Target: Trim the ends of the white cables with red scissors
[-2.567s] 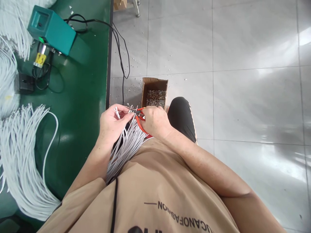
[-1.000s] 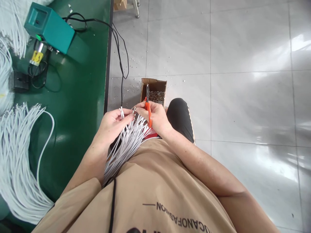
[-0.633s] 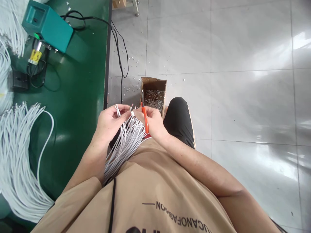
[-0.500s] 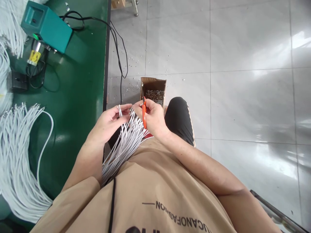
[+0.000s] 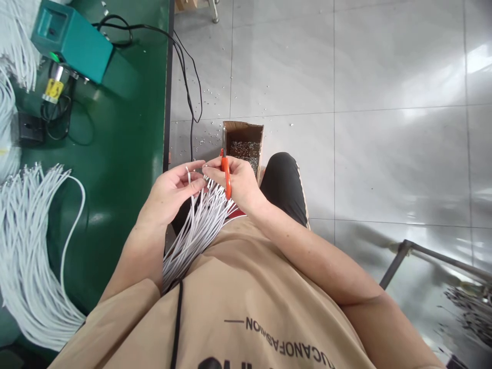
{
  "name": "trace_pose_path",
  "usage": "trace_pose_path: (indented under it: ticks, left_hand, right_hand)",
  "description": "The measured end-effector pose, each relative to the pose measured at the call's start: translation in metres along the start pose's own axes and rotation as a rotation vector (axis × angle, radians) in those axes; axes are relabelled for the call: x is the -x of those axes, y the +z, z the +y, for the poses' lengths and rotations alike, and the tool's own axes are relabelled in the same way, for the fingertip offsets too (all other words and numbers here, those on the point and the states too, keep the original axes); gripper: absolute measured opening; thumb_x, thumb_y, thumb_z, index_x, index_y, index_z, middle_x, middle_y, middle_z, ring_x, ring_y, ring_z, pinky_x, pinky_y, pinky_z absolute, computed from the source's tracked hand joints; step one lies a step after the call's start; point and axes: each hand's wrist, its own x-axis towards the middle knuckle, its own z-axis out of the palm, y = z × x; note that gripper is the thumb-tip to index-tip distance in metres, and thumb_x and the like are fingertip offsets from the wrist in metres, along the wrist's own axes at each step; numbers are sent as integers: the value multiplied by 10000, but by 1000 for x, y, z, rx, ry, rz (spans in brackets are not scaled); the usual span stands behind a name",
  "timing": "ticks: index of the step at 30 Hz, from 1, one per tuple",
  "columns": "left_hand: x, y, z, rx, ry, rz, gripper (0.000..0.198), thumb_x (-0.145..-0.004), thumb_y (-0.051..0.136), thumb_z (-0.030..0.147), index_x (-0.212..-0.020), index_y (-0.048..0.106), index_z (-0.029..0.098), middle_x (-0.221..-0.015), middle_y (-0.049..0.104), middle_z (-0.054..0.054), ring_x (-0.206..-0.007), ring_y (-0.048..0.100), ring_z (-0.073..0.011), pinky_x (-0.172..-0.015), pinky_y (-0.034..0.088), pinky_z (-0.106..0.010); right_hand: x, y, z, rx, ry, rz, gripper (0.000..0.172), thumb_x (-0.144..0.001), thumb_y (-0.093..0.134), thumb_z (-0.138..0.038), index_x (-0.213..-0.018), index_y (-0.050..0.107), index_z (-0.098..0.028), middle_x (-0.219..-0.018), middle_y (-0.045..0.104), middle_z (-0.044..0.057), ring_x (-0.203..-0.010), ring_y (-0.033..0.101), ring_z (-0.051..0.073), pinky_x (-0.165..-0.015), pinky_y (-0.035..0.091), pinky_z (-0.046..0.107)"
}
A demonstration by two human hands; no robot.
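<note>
Above my lap, a bundle of thin white cables (image 5: 200, 223) runs up from beside my waist to my fingers. My left hand (image 5: 167, 192) is closed on a few cable ends, one of which stands up between its fingers. My right hand (image 5: 240, 182) holds orange-handled snips (image 5: 226, 177) against the palm, their metal tip pointing away from me. Its thumb and forefinger pinch together at the cable ends, close to the left fingertips. What exactly sits in that pinch is too small to make out.
An open cardboard box (image 5: 244, 134) with small metallic bits inside stands on the floor beyond my hands. The green table (image 5: 126, 128) on the left bears a teal device (image 5: 73, 43) and more white cable bundles (image 5: 34, 256). A metal frame (image 5: 430, 248) is at the lower right.
My right hand has shifted slightly left, and the snips tilt a little differently in it. The left hand stays nearly in place. A metal frame shows more fully at the lower right.
</note>
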Motion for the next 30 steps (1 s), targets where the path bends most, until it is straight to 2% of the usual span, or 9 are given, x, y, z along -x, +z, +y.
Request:
trace_pose_path:
  ticks: [4,7,10,13,16,19,23,30]
  left_hand:
    - [-2,0,-3,46,26,40,475,-662,798,315,-1110,693,195,-690,615,-6,-586,546,-105,-521,394,-236]
    - [-2,1,-6,1,18,62,412,-677,779,371,-1040,726,185,-706,642,-26,-591,543,-113,-536,407,-249]
    - [-1,0,-7,-41,0,110,383,-661,781,409,-952,735,164,-713,668,-38,-616,572,-129,-572,443,-256]
    - [0,1,-5,-89,-13,135,360,-648,788,410,-898,723,160,-713,676,-34,-632,590,-133,-584,458,-250]
    - [2,2,-3,-122,7,148,312,-650,789,388,-845,711,158,-730,683,-26,-651,590,-126,-622,473,-243]
    - [4,5,-2,-134,47,161,282,-655,787,363,-833,703,161,-760,684,-14,-661,577,-111,-650,471,-230]
    - [6,8,-2,-195,67,202,274,-661,778,366,-829,695,167,-735,666,-2,-619,547,-98,-610,444,-218]
    - [6,10,-1,-272,92,252,250,-660,772,352,-806,676,174,-733,662,4,-614,548,-100,-606,437,-218]
  right_hand:
    - [1,0,8,46,-110,81,251,-753,655,-404,-805,640,-159,-716,591,-17,-654,524,89,-641,448,218]
    - [0,-8,10,161,-90,81,297,-814,569,-444,-836,650,-159,-724,598,-13,-663,520,96,-653,435,227]
    - [2,-17,9,513,-74,72,311,-812,561,-449,-760,635,-152,-703,598,-1,-666,522,115,-643,408,246]
    - [5,-22,6,904,-135,26,315,-807,558,-425,-654,588,-151,-711,603,22,-670,523,134,-613,361,260]
    - [8,-22,3,1114,-163,-20,309,-830,516,-404,-654,580,-159,-752,630,39,-684,544,143,-603,340,263]
    - [9,-19,-3,1209,-131,-58,300,-843,496,-407,-705,604,-164,-806,664,53,-724,585,161,-626,355,269]
    - [10,-15,-9,1254,-102,-76,303,-852,481,-410,-722,613,-169,-823,686,64,-748,614,183,-665,374,289]
    - [13,-14,-10,1311,-154,-64,299,-867,469,-378,-742,630,-159,-861,696,78,-832,628,217,-738,375,330]
